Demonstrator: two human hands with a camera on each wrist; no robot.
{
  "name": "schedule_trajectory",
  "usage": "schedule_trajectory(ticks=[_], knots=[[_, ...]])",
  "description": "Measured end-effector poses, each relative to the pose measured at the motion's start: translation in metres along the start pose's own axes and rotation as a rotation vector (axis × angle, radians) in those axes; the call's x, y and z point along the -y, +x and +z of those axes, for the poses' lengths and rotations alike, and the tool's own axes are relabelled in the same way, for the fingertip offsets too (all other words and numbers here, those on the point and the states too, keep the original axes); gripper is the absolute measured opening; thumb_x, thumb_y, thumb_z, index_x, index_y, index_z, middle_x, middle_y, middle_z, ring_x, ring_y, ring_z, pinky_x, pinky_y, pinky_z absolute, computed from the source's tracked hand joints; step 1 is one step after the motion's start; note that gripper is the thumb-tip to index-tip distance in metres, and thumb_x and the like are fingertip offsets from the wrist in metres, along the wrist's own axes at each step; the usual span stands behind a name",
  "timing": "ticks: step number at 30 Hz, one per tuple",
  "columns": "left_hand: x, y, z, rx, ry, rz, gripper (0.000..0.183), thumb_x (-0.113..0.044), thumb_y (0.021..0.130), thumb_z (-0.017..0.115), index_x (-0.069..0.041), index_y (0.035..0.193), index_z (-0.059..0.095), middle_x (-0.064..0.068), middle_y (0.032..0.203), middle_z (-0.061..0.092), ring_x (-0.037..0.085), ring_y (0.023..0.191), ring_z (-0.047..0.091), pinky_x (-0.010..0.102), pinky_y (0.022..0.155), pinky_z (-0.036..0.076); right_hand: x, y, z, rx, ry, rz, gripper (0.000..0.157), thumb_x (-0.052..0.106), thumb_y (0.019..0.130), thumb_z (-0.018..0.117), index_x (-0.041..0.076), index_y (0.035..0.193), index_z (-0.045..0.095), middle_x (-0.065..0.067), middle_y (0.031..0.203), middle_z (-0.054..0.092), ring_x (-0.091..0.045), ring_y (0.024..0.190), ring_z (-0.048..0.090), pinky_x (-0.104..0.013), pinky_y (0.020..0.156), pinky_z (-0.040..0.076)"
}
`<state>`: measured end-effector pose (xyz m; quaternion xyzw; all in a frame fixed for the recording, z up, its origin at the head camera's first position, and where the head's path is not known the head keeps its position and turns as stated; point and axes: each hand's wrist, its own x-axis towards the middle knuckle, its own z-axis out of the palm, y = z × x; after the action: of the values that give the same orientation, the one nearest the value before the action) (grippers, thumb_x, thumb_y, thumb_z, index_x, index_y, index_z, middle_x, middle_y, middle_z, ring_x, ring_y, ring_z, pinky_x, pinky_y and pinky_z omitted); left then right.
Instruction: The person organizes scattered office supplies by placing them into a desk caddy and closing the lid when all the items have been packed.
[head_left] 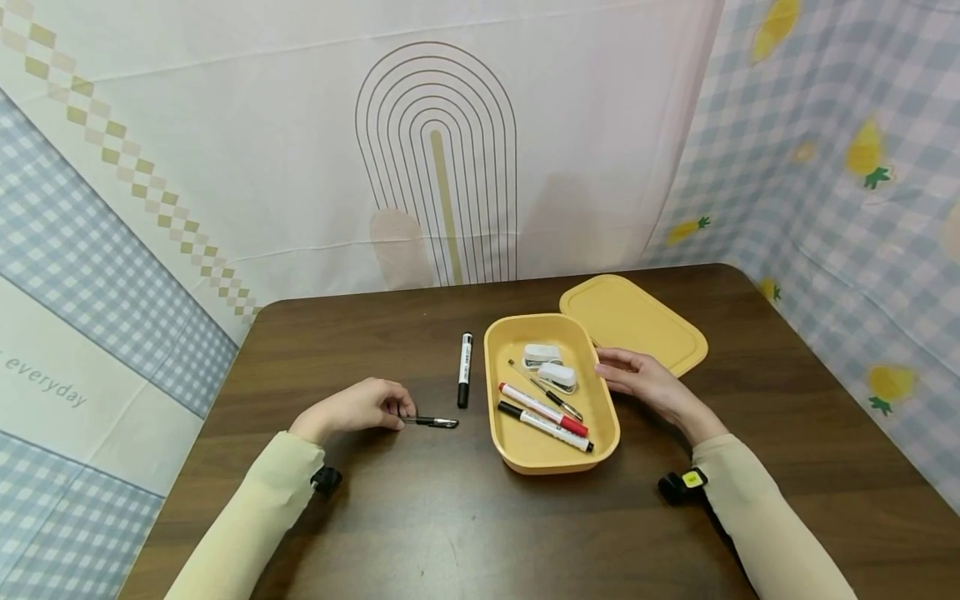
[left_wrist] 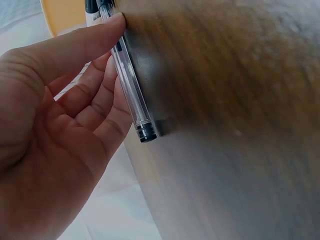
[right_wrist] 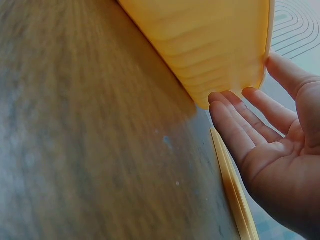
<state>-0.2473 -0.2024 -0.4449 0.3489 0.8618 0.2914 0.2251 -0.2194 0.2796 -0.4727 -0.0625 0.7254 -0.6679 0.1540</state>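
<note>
My left hand (head_left: 360, 407) pinches a clear-barrelled black gel pen (head_left: 438, 422) between thumb and fingers, low over the table left of the yellow box (head_left: 516, 446). In the left wrist view the pen's barrel (left_wrist: 131, 87) extends out past the thumb. My right hand (head_left: 648, 385) touches the box's right side with outstretched fingers, its thumb near the rim. Inside the box lie a red-capped marker (head_left: 536, 404), a black-capped marker (head_left: 546, 427), another black gel pen (head_left: 564, 405) and two small white objects (head_left: 557, 377) resembling mini staplers.
A black-and-white marker (head_left: 465, 371) lies on the brown table (head_left: 420, 517) between my left hand and the box. The flat yellow lid (head_left: 630, 321) lies behind the box to the right. Patterned cloth (head_left: 300, 167) hangs behind the table.
</note>
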Motion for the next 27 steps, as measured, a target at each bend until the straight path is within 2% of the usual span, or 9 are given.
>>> schedule_trajectory(ticks=[15, 21, 27], knots=[[0.0, 0.001, -0.004, 0.0, 0.052, 0.05, 0.012, -0.005, 0.094, 0.068, -0.012, 0.103, 0.072, -0.006, 0.091, 0.065, 0.011, 0.081, 0.058, 0.028, 0.073, 0.05, 0.0, -0.001, 0.001, -0.008, 0.0, 0.002, 0.064, 0.021, 0.101, 0.065, -0.01, 0.149, 0.037, -0.032, 0.149, 0.041, -0.006, 0.114, 0.062, -0.027, 0.094, 0.052], [0.001, -0.001, -0.008, -0.044, 0.086, 0.034, 0.012, -0.006, 0.097, 0.065, -0.011, 0.106, 0.072, -0.002, 0.098, 0.068, 0.011, 0.086, 0.059, 0.031, 0.079, 0.05, -0.001, -0.001, 0.001, -0.007, 0.007, 0.004, 0.064, 0.02, 0.101, 0.065, -0.011, 0.149, 0.037, -0.032, 0.149, 0.041, -0.006, 0.113, 0.062, -0.027, 0.094, 0.052], [0.006, 0.0, -0.014, -0.093, 0.096, -0.009, 0.016, -0.008, 0.099, 0.062, -0.013, 0.11, 0.072, -0.004, 0.105, 0.069, 0.012, 0.093, 0.061, 0.036, 0.084, 0.05, -0.001, -0.001, 0.0, -0.007, 0.005, 0.008, 0.065, 0.021, 0.1, 0.065, -0.01, 0.149, 0.036, -0.032, 0.15, 0.04, -0.007, 0.114, 0.062, -0.027, 0.095, 0.052]])
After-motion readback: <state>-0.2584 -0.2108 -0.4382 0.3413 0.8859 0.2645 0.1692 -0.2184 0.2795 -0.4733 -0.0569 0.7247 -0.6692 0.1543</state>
